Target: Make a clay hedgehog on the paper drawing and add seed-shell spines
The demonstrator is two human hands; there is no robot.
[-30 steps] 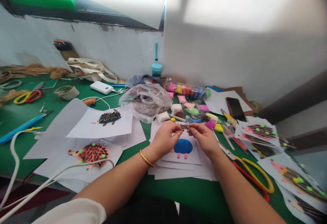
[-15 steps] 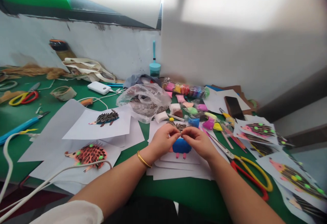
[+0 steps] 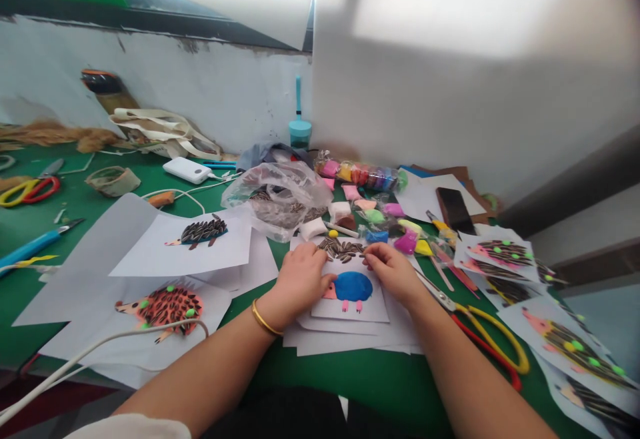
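A blue clay hedgehog body (image 3: 354, 287) with a pink face and pink feet lies on white paper (image 3: 370, 313) in front of me. Just beyond it is a pile of striped sunflower seeds (image 3: 342, 249). My left hand (image 3: 304, 277) rests on the paper left of the blue body, fingers apart, its thumb near the pink face and its fingertips by the seeds. At the right end of the pile, my right hand (image 3: 393, 271) has thumb and fingertips pinched together; whatever is between them is too small to make out.
Scissors (image 3: 487, 339) lie to the right, near finished hedgehog pictures (image 3: 575, 345). Behind are a plastic bag of seeds (image 3: 280, 199) and clay packets (image 3: 373, 215). More pictures (image 3: 173, 305) and a white cable (image 3: 100, 344) are left.
My hands, earlier together above the blue body, have parted. The left has moved left and opened onto the paper; the right is at the seeds. More of the body and pile shows.
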